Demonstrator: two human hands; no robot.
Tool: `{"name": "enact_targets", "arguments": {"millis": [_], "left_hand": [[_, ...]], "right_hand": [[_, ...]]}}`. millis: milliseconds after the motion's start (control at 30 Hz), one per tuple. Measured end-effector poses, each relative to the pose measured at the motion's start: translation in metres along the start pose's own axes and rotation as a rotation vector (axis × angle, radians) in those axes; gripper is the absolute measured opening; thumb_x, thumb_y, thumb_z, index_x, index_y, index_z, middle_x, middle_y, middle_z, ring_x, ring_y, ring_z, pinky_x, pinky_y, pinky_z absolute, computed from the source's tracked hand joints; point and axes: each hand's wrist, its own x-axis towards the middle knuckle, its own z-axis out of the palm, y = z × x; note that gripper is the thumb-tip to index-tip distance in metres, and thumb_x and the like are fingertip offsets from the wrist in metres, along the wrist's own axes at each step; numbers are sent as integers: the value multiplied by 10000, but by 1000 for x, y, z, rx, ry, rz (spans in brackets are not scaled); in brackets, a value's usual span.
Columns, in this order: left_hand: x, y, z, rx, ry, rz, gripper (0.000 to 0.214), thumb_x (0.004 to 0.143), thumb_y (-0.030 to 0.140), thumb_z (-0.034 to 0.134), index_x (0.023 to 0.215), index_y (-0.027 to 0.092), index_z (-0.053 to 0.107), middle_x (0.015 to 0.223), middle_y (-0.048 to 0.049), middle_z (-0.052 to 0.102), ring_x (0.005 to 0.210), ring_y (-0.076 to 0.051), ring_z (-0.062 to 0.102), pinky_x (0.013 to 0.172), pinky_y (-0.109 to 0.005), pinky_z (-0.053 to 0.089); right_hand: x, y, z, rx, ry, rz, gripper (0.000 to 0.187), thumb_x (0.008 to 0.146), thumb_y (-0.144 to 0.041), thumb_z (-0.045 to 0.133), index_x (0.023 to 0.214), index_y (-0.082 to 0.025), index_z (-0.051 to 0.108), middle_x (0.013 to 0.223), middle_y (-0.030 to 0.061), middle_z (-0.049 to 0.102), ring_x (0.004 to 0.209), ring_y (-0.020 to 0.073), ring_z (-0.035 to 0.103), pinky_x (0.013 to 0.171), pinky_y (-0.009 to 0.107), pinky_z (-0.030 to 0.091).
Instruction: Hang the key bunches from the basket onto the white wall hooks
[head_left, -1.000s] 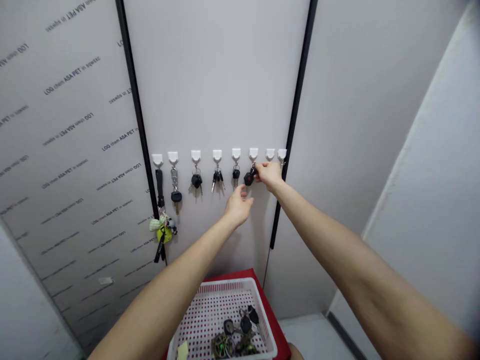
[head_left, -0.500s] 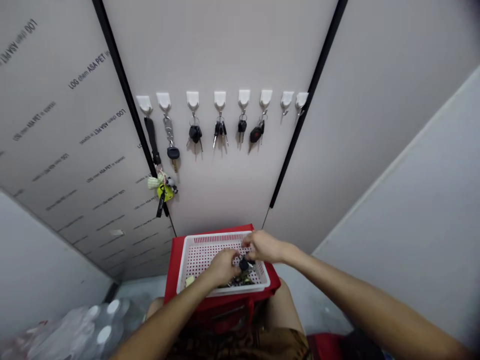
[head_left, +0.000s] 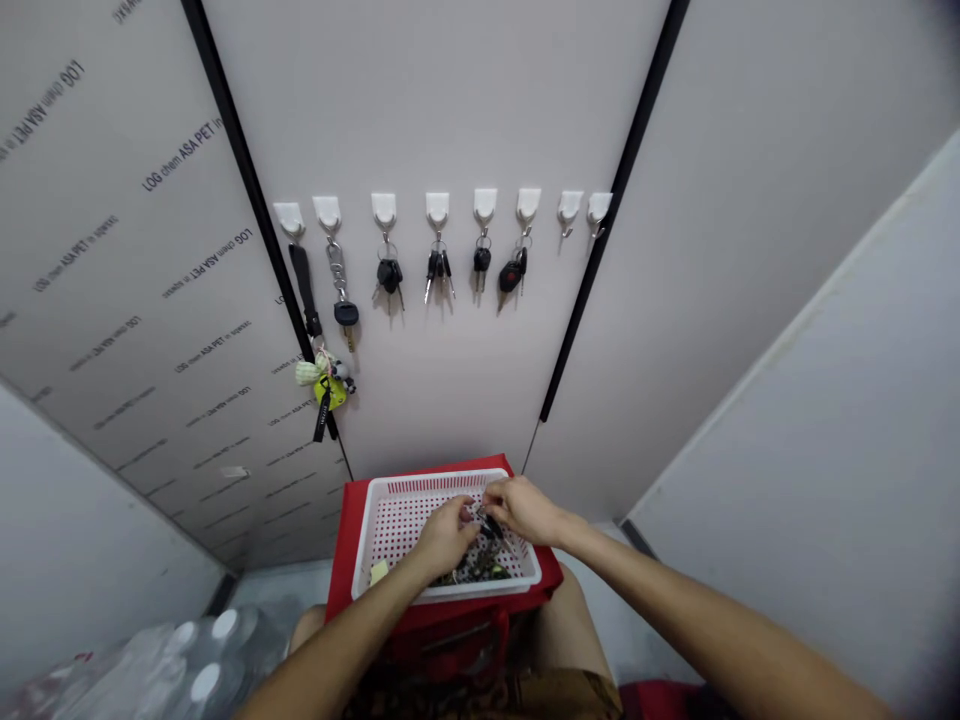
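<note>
My left hand [head_left: 445, 538] and my right hand [head_left: 523, 510] meet over a white perforated plastic basket [head_left: 369, 520]. Between their fingers is a bunch of keys [head_left: 491, 526] with black heads. The fingers of both are closed on it, the right thumb and forefinger pinching near its top. Below, more keys and small things [head_left: 480, 568] lie heaped in the basket's near right part; single pieces are too small to tell apart. A pale yellow block [head_left: 379, 571] sits in the near left corner.
Several white hooks [head_left: 437, 207] line the wall, most with keys [head_left: 388, 273]; the two rightmost hooks [head_left: 570, 207] bear nothing. A strap with charms [head_left: 328, 390] hangs far left. The basket stands on a red box [head_left: 343, 540] over my lap. Bottles [head_left: 225, 640] stand lower left.
My right hand has come down and closed its fingers at the keys, which were nearer my left fingers before. The view has tilted slightly upward.
</note>
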Motion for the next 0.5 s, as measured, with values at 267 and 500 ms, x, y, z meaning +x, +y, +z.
{"name": "enact_targets", "arguments": {"millis": [267,500], "left_hand": [[14,27,-13,-510,33,50,191,627,132,442,803,102,511,789,-40,564,731,-109,491,699,-231,369],[28,67,-36,-506,61,201,200,657,206,433,820,109,496,661,-1,532,604,-79,458,599,-206,369]], "right_hand": [[4,3,-18,497,150,91,163,654,-238,406,644,-124,523,545,-12,509,505,76,426,494,183,333],[13,-11,-63,748,361,91,133,624,-251,442,613,-132,501,541,-17,514,498,72,451,516,197,378]]}}
